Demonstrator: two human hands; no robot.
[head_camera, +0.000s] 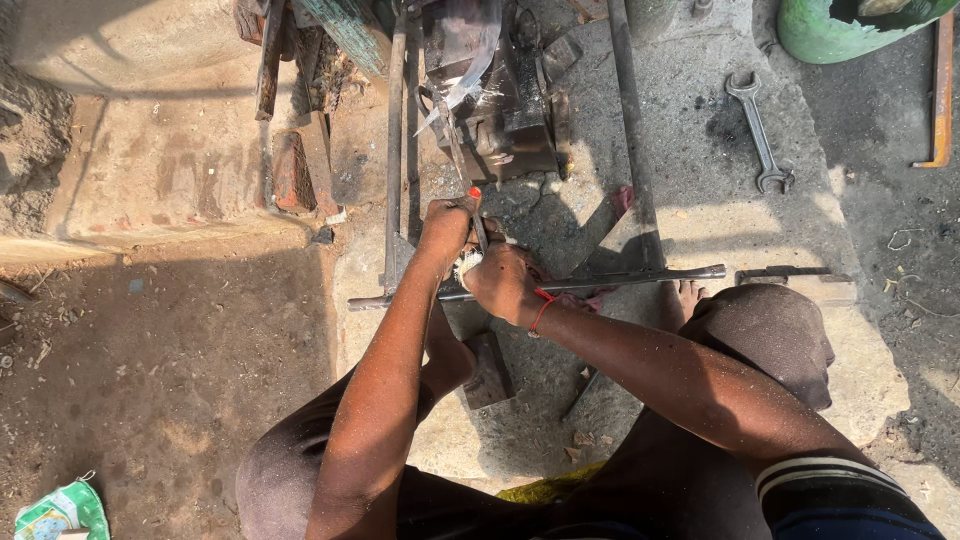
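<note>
Steel rod (620, 279) lies across the concrete slab (720, 215), long axis running left to right under both my hands; my right hand (503, 283) is closed around it near its middle, closer than the other; my left hand (445, 225) sits just beyond, pinching a thin red-tipped tool (477, 215) upright against the rod; farther out, a vise (495, 90) ahead and a double-ended spanner (760, 135) to the right.

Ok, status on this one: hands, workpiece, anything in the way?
Left hand grips red-tipped tool. Right hand on long metal rod. Rod lies across concrete slab. Wrench lies apart.
</note>
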